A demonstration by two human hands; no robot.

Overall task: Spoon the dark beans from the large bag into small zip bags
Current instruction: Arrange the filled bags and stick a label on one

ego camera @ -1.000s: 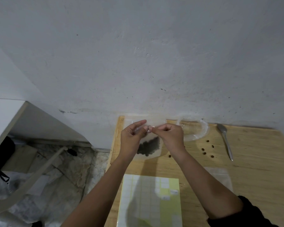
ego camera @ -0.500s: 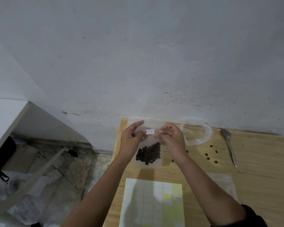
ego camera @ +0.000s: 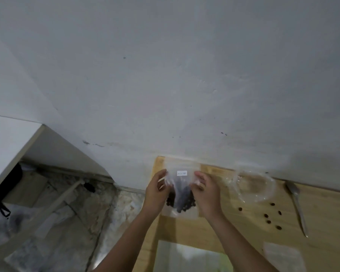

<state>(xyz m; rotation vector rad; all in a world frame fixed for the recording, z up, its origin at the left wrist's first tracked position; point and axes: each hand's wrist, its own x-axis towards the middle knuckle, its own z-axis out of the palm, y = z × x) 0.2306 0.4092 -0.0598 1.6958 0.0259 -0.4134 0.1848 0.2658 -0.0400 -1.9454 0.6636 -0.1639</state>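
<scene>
A small clear zip bag (ego camera: 182, 182) with a white label and dark beans in its lower half sits at the table's far left corner. My left hand (ego camera: 157, 190) holds its left side, fingers curled at the plastic. My right hand (ego camera: 205, 190) holds its right side the same way. A crumpled large clear bag (ego camera: 254, 186) lies to the right, looking nearly empty. Several loose dark beans (ego camera: 268, 217) are scattered on the wood below it. A metal spoon (ego camera: 297, 207) lies further right, untouched.
The wooden table (ego camera: 234, 228) meets a white wall at the back; its left edge drops to a rubble-strewn floor. A sheet of labels (ego camera: 190, 256) lies in front of me. Flat empty zip bags (ego camera: 281, 256) lie at the lower right.
My hands have slid apart from the middle of the bag's top to its two sides, and the bag has come down toward the table. The view has tilted.
</scene>
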